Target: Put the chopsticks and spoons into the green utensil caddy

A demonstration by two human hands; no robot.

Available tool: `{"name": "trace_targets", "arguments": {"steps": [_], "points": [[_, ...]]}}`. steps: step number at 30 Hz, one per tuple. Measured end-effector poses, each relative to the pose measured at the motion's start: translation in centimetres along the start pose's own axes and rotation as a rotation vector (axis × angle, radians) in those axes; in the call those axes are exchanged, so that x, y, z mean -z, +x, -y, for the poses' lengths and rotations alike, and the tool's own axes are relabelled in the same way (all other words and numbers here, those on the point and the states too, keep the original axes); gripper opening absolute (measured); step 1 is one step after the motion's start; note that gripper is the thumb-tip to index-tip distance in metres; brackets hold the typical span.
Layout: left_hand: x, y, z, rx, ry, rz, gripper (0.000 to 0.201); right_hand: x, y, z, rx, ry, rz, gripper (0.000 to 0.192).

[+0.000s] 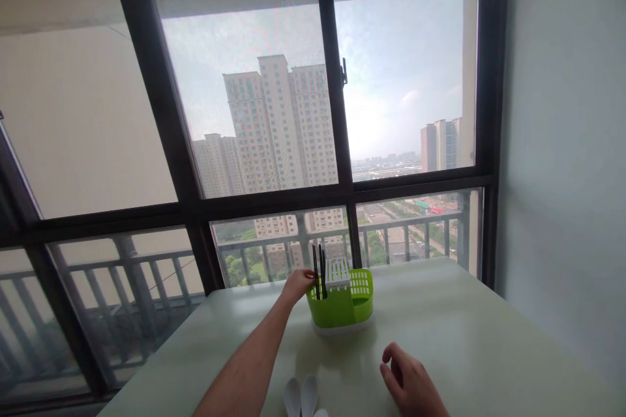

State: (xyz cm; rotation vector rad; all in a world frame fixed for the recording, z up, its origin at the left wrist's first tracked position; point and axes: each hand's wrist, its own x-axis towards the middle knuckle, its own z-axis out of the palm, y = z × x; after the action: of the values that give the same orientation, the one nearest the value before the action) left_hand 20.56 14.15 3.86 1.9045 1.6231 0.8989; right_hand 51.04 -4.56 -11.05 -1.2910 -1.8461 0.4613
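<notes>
Left hand at the caddy

Left hand (297, 285) pinches dark chopsticks (319, 272) in the green caddy (342, 305); right hand (408, 383), at 5 o'clock, rests loosely curled and empty. A sideways tug could tip the caddy.

No words, labels, brand marks or numbers can be read anywhere; the red signs on the distant street buildings outside are too small to read.

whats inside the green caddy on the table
Dark chopsticks stand upright in the green caddy, beside a white insert. The left hand touches them. Its walls hide their lower ends.
</notes>
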Motion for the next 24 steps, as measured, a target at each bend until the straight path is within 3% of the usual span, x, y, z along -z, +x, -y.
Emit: {"name": "trace_targets", "arguments": {"steps": [11,16,18,21,23,24], "points": [[0.8,-0.4,-1.8,-0.002,0.076,0.002,0.03,-0.1,0.0,-0.1,0.005,-0.011,-0.022,0.024],[2.0,-2.3,-2.9,-0.005,0.129,-0.1,0.04,0.5,-0.1,0.6,-0.005,-0.004,-0.034,0.028],[2.8,-4.3,-3.1,0.005,0.181,-0.196,0.041,0.7,-0.2,0.8,-0.012,0.0,-0.03,0.029],[3.6,-9.7,-2.8,0.009,0.287,-0.308,0.036,0.6,-0.2,0.8,-0.012,0.003,-0.024,0.029],[3.2,-14.4,-2.0,0.01,0.383,-0.303,0.027,0.3,-0.2,0.8,-0.004,0.003,-0.019,0.028],[2.7,-16.8,-1.5,0.039,0.507,-0.238,0.026,0.2,-0.2,0.8,-0.002,0.004,-0.015,0.027]]}}
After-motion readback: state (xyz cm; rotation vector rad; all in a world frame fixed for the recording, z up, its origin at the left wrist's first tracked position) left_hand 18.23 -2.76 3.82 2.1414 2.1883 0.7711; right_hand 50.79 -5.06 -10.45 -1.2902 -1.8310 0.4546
